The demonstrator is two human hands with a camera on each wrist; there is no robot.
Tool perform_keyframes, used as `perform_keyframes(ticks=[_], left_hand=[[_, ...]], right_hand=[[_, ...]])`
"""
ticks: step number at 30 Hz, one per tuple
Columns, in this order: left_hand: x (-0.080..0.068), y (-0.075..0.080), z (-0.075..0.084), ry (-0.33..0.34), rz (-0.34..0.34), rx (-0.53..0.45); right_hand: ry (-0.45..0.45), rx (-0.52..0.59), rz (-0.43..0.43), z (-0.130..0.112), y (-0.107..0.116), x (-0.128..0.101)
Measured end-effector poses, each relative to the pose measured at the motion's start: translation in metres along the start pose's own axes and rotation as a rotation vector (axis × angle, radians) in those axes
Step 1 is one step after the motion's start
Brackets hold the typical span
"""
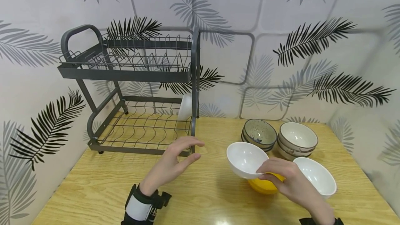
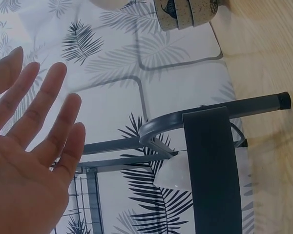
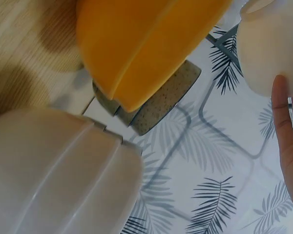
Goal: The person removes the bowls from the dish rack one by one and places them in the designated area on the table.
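My right hand (image 1: 289, 181) pinches the rim of a white bowl (image 1: 240, 164) between thumb and fingers. The bowl is held above the table, tilted, partly in front of yellow bowls (image 1: 264, 186). In the right wrist view, fingers of the right hand (image 3: 289, 131) touch the outside of that white bowl (image 3: 271, 53). My left hand (image 1: 170, 162) hovers before the dish rack's lower right corner, thumb and fingers apart and holding nothing. The left wrist view shows its bare palm (image 2: 29, 180). Another white bowl (image 1: 185, 107) stands on edge at the right end of the rack's lower tier.
A dark two-tier dish rack (image 1: 125, 75) stands at the back left against the patterned wall. On the right are stacked speckled grey-green bowls (image 1: 259, 133), cream bowls with brown rims (image 1: 298, 138) and stacked white bowls (image 3: 63, 175). All rest on a wooden table (image 1: 193, 197).
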State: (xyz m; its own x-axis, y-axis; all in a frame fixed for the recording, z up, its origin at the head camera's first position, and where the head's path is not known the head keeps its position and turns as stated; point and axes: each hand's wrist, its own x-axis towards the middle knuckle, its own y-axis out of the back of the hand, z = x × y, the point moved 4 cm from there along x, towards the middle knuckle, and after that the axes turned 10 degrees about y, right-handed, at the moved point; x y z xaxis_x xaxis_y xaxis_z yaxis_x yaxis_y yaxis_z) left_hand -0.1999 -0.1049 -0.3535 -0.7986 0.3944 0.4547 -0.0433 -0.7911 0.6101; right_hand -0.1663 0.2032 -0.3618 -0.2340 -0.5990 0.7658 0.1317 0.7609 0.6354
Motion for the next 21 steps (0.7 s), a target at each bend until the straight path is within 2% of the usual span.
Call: perform_keyframes(ticks=[6, 21], left_hand=[[-0.001, 0.003, -0.005, -0.002, 0.016, 0.000], [-0.001, 0.004, -0.008, 0.005, 0.019, 0.005]], right_hand=[[0.025, -0.028, 0.052, 0.003, 0.008, -0.010], [0.007, -0.111, 0.123, 0.006, 0.029, -0.027]])
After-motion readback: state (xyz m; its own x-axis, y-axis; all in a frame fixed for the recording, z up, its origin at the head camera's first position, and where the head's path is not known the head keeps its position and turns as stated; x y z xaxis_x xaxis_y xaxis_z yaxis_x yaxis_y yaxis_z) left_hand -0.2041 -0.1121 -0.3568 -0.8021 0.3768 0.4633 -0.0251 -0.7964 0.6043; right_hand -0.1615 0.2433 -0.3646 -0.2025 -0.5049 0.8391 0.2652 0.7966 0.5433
